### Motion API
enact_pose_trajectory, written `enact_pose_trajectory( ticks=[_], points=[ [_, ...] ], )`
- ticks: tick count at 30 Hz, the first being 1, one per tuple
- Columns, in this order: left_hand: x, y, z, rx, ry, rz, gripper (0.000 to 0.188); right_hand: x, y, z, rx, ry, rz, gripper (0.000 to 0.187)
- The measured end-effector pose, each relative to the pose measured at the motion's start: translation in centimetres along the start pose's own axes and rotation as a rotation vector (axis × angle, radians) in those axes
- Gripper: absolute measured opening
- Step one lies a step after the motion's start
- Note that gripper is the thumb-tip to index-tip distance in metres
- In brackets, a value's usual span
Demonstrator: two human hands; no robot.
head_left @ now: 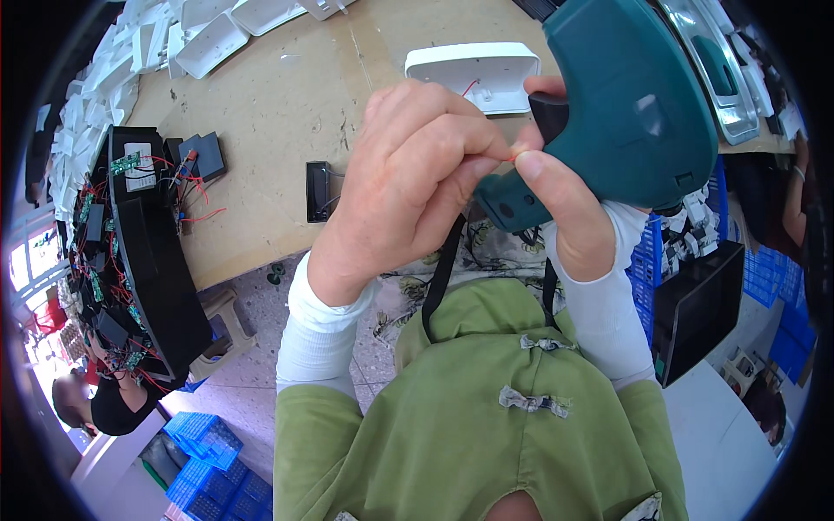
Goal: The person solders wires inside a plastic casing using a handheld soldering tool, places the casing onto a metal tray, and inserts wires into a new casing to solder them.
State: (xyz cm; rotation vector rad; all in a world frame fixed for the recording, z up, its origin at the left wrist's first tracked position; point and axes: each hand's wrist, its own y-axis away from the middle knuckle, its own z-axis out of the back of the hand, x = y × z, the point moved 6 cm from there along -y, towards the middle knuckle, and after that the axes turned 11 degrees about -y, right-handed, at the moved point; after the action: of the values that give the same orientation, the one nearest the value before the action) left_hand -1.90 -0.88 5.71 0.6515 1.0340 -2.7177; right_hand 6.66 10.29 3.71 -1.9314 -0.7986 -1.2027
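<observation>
My left hand (408,174) is closed, its thumb and forefinger pinching a short end of thin red wire (511,157). Against it, the thumb tip of my right hand (569,204) meets the same spot. A large dark green tool housing (638,104) with a black trigger (549,117) sits in my right hand, whose fingers partly pass behind it; its exact kind is unclear. Just beyond both hands lies a white plastic housing (473,62), open side up, with a red wire inside. Nearer my left wrist is a small black open box (319,193) with thin leads.
At the left table edge stands a black bin (161,269) heaped with wired circuit boards. Dark battery-like blocks (204,156) lie beside it. White housings (213,43) pile up at the far left. Blue crates (208,469) stand on the floor; a person (113,404) works at lower left.
</observation>
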Motion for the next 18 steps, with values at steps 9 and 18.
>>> enact_pose_trajectory(
  ticks=[9,18],
  points=[
    [-0.2,-0.3,-0.3,-0.004,-0.080,-0.012,0.013,-1.2,0.1,0.9,-0.078,-0.218,-0.135,0.035],
    [1.2,0.1,-0.4,-0.114,-0.301,0.036,0.016,0.2,0.9,2.6,-0.324,-0.305,-0.061,0.042]
  ],
)
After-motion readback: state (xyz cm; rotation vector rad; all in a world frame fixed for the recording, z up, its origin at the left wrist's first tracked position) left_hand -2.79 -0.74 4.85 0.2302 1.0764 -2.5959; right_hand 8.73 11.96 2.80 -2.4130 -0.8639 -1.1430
